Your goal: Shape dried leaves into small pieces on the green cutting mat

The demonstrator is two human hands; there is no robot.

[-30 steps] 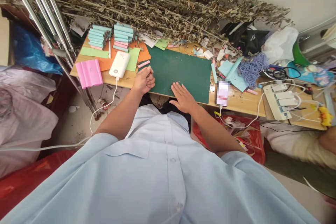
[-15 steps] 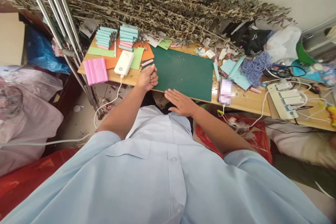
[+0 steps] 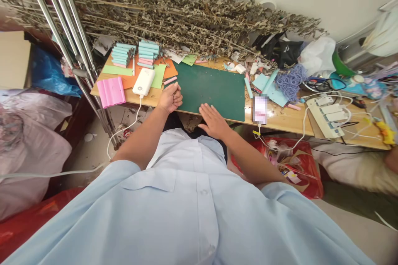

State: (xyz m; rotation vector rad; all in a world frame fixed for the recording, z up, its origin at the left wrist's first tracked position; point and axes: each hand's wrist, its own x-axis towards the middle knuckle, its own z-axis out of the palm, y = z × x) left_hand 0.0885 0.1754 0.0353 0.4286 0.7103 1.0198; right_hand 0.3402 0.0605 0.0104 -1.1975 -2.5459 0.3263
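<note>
My left hand (image 3: 170,97) is curled into a fist at the left front corner of a dark green cutting mat (image 3: 214,87). Whatever may lie inside its fingers is hidden. Just beyond the fist is a small pink paper roll (image 3: 170,80). At the mat's front edge, my right hand (image 3: 214,122) lies open, palm down, its fingers stretched out and holding nothing. To the left of the fist sit a white power bank (image 3: 144,83) with a cable, a folded pink paper (image 3: 111,92) and stacks of mostly pale blue paper rolls (image 3: 148,51).
Dried plant stalks (image 3: 186,16) run along the back. On the right are a phone (image 3: 260,109), a tangle of purple cord (image 3: 291,80) and a power strip (image 3: 328,118). Metal poles (image 3: 62,25) stand at the left. A red plastic bag (image 3: 306,157) lies below the table's right half.
The view has shifted slightly, so the table's contents sit a little further left and lower. Both hands keep nearly the same poses, the left closed and the right flat.
</note>
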